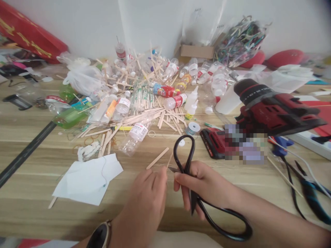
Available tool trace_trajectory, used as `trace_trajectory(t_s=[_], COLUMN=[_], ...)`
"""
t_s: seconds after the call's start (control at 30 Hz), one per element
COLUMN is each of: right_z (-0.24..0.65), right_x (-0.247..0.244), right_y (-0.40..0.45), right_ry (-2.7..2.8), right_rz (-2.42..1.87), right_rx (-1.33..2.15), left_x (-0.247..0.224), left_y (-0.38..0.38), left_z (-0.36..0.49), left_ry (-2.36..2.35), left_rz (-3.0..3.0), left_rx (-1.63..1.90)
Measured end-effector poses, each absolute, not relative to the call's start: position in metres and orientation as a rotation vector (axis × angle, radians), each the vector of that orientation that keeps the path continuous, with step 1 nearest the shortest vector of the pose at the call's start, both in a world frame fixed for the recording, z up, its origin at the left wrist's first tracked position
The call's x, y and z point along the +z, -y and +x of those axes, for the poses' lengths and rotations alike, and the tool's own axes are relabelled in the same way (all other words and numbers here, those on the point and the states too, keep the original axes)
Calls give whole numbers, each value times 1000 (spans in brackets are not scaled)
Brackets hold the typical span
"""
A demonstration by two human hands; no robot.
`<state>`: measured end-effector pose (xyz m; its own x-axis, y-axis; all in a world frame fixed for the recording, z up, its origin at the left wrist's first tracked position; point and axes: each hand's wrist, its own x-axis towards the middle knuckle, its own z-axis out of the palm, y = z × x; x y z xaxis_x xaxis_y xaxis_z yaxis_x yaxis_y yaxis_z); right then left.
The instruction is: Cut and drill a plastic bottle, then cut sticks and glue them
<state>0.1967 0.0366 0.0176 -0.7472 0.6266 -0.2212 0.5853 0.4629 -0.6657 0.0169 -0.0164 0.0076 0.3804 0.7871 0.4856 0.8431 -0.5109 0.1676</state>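
Observation:
My right hand (207, 182) is closed around the middle of black-handled scissors (192, 151), near the pivot. The handle loops are spread wide, one upward and one toward my lower right. One blade tip points left at my left hand (146, 198), close to its fingertips. That hand is closed, pinching a thin wooden stick (169, 160) whose upper end sticks out past the fingers; the rest is hidden. Just beyond lies a flat wooden craft stick (157, 158) on the table (124, 220). White paper (85, 182) with a thread across it lies to the left.
Plastic bottles (137, 132) and many craft sticks (168, 120) are heaped behind my hands. A red-black power drill (276, 106) stands at right, near pliers (311, 196) and a glue gun (280, 144). A wire spool (192, 128) sits behind the scissors; a dark bar (28, 151) lies left.

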Motion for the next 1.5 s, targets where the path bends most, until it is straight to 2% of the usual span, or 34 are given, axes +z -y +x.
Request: trace_trajectory(t_s=[0.03,0.2,0.27,0.4,0.47,0.53,0.73,0.93,1.07,1.13,1.3,1.43,1.5], right_z=[198,210,211,199,194,193,199,195,195,194,194,197,196], right_x=[21,33,35,35,32,26,15,18,16,15,15,13,11], right_y=[-39,-53,-54,-48,-43,-38,-35,-36,-37,-36,-33,-32,-31], right_ry=[2681,2920,2931,2676,2583,2578,2575,2627,2650,2646,2602,2572,2572], right_rz=[-1093,-888,-836,-1069,-1055,-1048,-1201,-1097,-1155,-1154,-1091,-1134,-1118], right_rx=[1085,197,52,641,948,1067,794,1055,789,786,1134,871,871], left_x=[8,9,10,9,8,5,1,0,-1,-1,2,2,1], left_y=[16,14,13,12,13,13,16,20,22,22,22,22,22], left_z=[17,13,11,11,11,12,14,14,12,12,13,14,14], left_ry=[1493,1469,1489,1470,1418,1401,1550,1513,1568,1560,1510,1488,1494], left_rz=[-2517,-2555,-2553,-2462,-2456,-2475,-2543,-2502,-2505,-2494,-2497,-2512,-2511], left_rx=[-802,-883,-869,-879,-868,-854,-869,-906,-909,-899,-921,-926,-910])
